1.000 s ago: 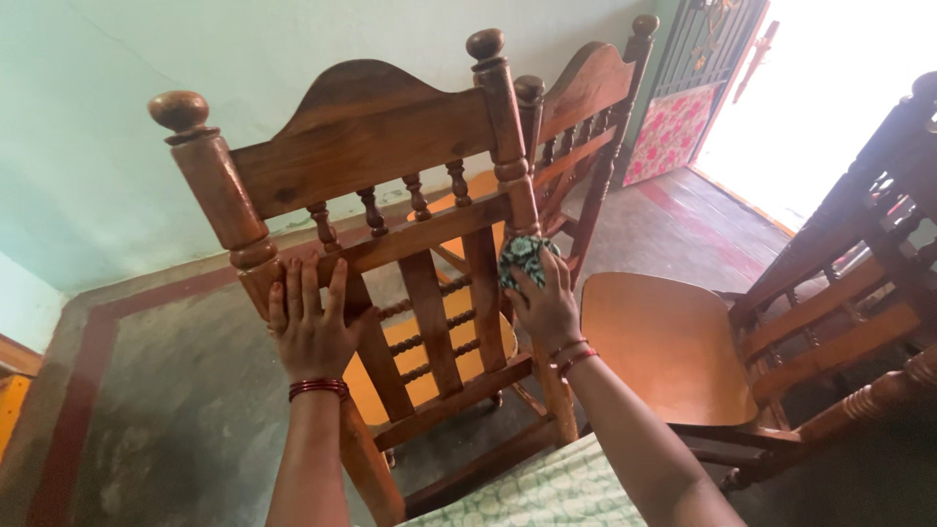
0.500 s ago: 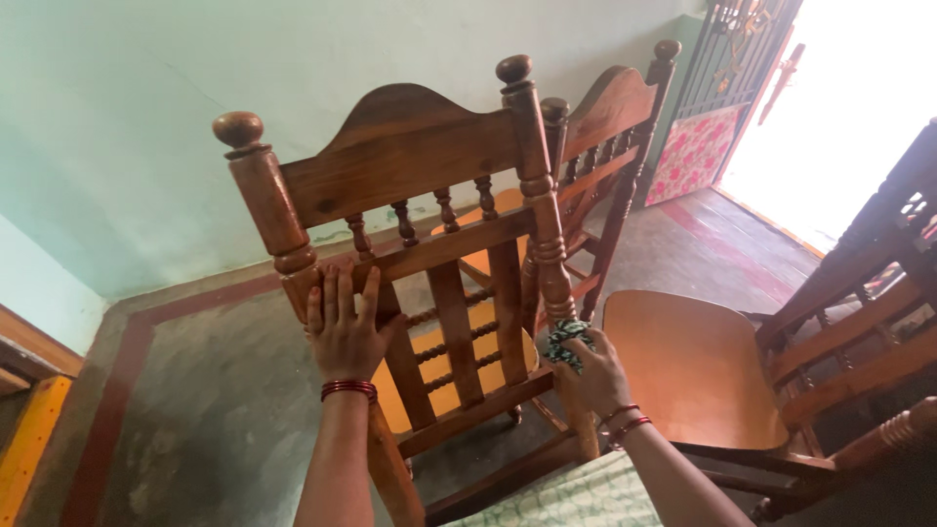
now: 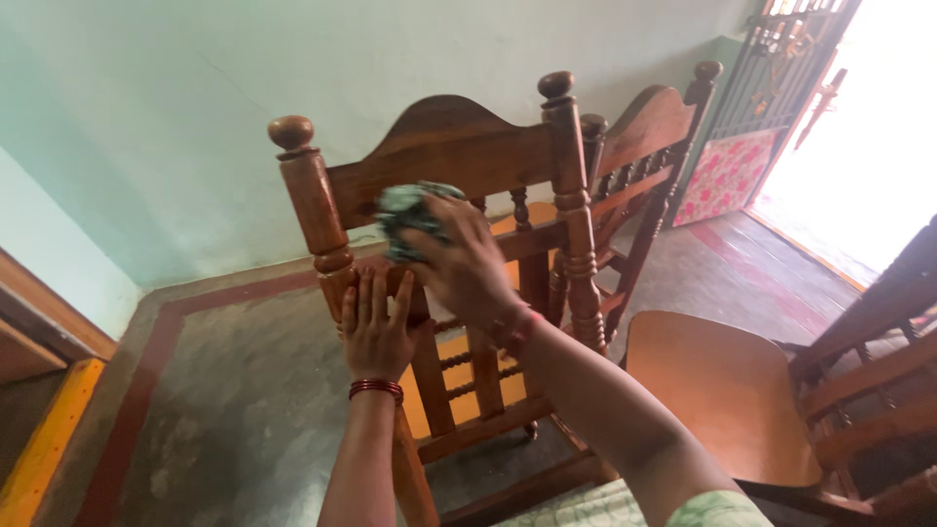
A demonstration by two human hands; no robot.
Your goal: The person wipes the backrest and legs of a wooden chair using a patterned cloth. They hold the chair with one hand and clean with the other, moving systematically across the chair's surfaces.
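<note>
Head view, looking down. Pale green plastered wall [image 3: 146, 107] fills the back; grey concrete floor with a dark red border stripe [image 3: 224, 390] below it. Metal grille door with a pink floral panel [image 3: 727, 171] at top right, bright daylight beside it.

Main item: brown carved wooden chair with turned posts and spindle back [image 3: 459, 156], seen from behind, directly in front of me. Second matching wooden chair [image 3: 644, 127] stands just behind it, touching or nearly so, can't tell which. Third chair with a smooth tan plywood seat [image 3: 722, 390] sits to the right, near my right forearm.

My left hand [image 3: 376, 327] lies flat, fingers together and extended, palm pressed on the chair's lower back rail just under the left post. It grips nothing, just braces. Red bangles on that wrist.

My right hand [image 3: 464, 263] crosses over above the left one, fingers curled tight around a crumpled green-and-white patterned cloth [image 3: 405, 215]. The cloth is pressed against the chair's back, at the rail below the curved top panel, near the left post.
</note>
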